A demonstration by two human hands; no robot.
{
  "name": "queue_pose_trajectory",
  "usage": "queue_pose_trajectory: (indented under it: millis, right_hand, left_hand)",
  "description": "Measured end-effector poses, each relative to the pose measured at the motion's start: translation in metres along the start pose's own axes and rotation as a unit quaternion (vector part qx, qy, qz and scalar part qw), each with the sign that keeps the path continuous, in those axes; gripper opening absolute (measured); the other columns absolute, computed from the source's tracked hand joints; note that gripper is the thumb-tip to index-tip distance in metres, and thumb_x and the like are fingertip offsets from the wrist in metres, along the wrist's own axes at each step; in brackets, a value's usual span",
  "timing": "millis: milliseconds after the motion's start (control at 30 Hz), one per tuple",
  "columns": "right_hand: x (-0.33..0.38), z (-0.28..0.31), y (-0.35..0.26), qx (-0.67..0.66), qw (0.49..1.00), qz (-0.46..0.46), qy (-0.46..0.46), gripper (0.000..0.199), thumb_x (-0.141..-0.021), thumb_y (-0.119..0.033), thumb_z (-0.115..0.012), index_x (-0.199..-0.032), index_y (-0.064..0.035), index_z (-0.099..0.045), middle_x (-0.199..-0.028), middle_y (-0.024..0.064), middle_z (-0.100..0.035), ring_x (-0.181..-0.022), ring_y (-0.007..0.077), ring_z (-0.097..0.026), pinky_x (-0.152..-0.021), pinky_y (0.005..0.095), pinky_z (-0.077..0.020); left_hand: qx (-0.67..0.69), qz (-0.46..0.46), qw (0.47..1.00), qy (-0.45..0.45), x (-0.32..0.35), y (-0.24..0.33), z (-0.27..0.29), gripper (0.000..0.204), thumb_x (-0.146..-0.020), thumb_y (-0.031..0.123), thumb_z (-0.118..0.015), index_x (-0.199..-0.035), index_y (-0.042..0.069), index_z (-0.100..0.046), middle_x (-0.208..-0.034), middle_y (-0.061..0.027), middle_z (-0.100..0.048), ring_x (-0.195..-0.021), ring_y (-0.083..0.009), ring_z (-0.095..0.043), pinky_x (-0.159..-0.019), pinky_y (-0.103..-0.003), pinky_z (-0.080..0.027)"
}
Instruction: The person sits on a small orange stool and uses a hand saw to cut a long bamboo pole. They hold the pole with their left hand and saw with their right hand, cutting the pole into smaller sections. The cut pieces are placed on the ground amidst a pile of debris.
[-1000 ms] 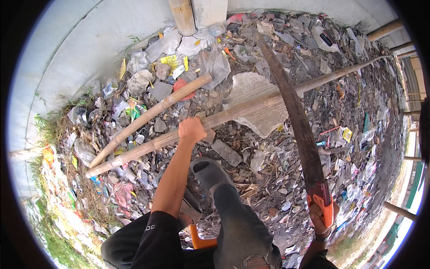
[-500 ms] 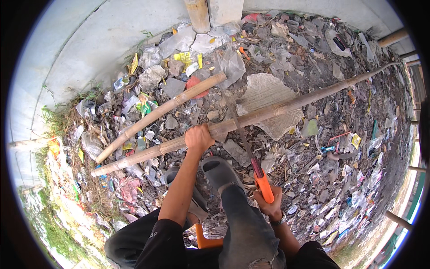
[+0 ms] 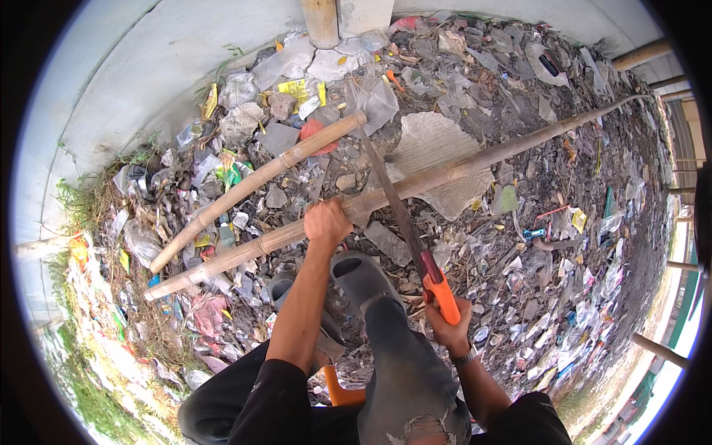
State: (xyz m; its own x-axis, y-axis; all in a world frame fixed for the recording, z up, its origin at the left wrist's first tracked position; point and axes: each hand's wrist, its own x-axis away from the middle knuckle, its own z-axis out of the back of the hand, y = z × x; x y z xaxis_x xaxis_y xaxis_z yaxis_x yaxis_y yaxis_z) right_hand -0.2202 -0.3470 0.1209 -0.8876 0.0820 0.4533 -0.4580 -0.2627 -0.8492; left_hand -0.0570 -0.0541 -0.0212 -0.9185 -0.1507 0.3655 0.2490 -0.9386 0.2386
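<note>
A long bamboo pole (image 3: pixel 519 144) slants across the littered ground, its left end near my feet and its thin tip at the far right. My left hand (image 3: pixel 327 222) is wrapped around it left of the middle. My right hand (image 3: pixel 450 324) grips a hand saw by its orange handle (image 3: pixel 443 295). The saw blade (image 3: pixel 391 194) lies across the pole just right of my left hand, pointing away from me. Whether its teeth have entered the bamboo cannot be made out. Beyond the pole rests a shorter bamboo piece (image 3: pixel 256 191), apart from my hands.
Broken concrete (image 3: pixel 434 152) lies under and behind the pole. Plastic scraps and rubble cover the ground. A pale wall (image 3: pixel 133 67) curves along the back and left, with a bamboo post (image 3: pixel 321 22) against it. An orange object (image 3: pixel 343 389) sits between my legs.
My right hand has pushed the saw forward, so more of its blade now reaches beyond the pole. My left hand keeps its hold on the bamboo. The whole view has shifted slightly.
</note>
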Motion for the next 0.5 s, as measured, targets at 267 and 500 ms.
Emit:
queue_pose_trajectory:
  millis: [267, 500]
  right_hand:
    - [0.034, 0.009, 0.0, 0.055, 0.997, 0.012, -0.046, 0.017, -0.081, -0.011, -0.08, -0.077, 0.0006, -0.068, -0.062, -0.0008, -0.061, -0.057, 0.0043, -0.053, -0.053, 0.0266, -0.0445]
    - [0.019, -0.001, -0.013, 0.086, 0.996, 0.003, -0.026, 0.016, -0.08, -0.011, -0.076, -0.077, 0.0006, -0.066, -0.058, 0.0045, -0.058, -0.054, 0.0073, -0.053, -0.053, 0.0295, -0.0439]
  left_hand:
    - [0.002, 0.014, 0.999, -0.033, -0.003, -0.001, 0.012, 0.034, -0.077, 0.029, -0.073, -0.101, 0.005, -0.076, -0.097, -0.0241, -0.077, -0.091, -0.0418, -0.076, -0.082, -0.05, -0.061]
    - [-0.005, -0.025, 0.996, 0.088, 0.014, -0.008, -0.019, 0.03, -0.071, 0.025, -0.073, -0.091, 0.003, -0.073, -0.093, -0.0221, -0.077, -0.089, -0.0409, -0.075, -0.082, -0.05, -0.06]
